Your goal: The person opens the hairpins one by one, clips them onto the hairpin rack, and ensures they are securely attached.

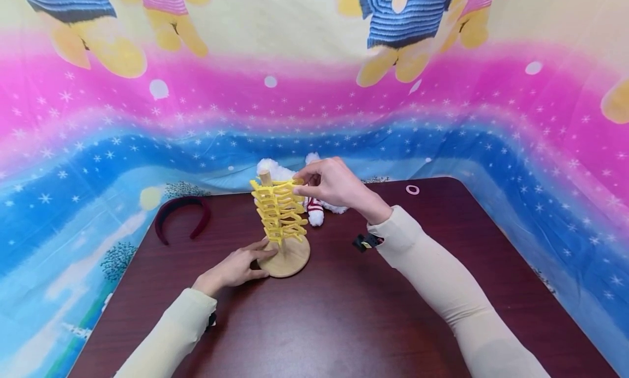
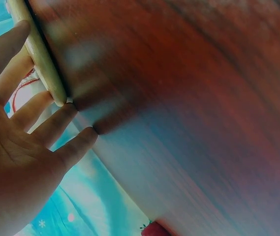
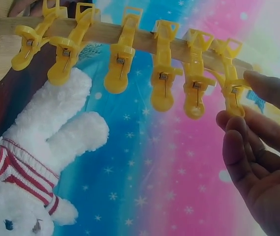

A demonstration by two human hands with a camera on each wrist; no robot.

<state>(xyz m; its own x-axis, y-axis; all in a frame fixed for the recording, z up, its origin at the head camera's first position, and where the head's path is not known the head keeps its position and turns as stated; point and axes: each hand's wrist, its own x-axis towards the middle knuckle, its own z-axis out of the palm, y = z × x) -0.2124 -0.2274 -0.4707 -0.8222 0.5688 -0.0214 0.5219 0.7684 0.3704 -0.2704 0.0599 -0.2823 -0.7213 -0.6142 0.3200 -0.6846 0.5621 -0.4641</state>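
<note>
A wooden stand, a round base (image 1: 290, 264) with an upright rod (image 1: 265, 177), stands on the dark table. Yellow plastic clothespins (image 1: 279, 211) with small metal springs are clipped along the rod in stacked levels. High on the rod, my right hand (image 1: 339, 185) pinches the topmost clothespin (image 3: 234, 91) between thumb and fingers; its other fingers curl loosely below. My left hand (image 1: 236, 266) rests at the left of the base, touching it. In the left wrist view its fingers (image 2: 56, 124) look nearly straight and spread at the base's rim.
Behind the stand lies a white plush toy (image 1: 316, 217) in a red-striped top, partly hidden by the right hand. A dark red headband (image 1: 183, 206) is at the back left of the table (image 1: 344, 312). A small pink ring (image 1: 413, 190) lies back right. Patterned cloth (image 1: 304, 105) surrounds the table.
</note>
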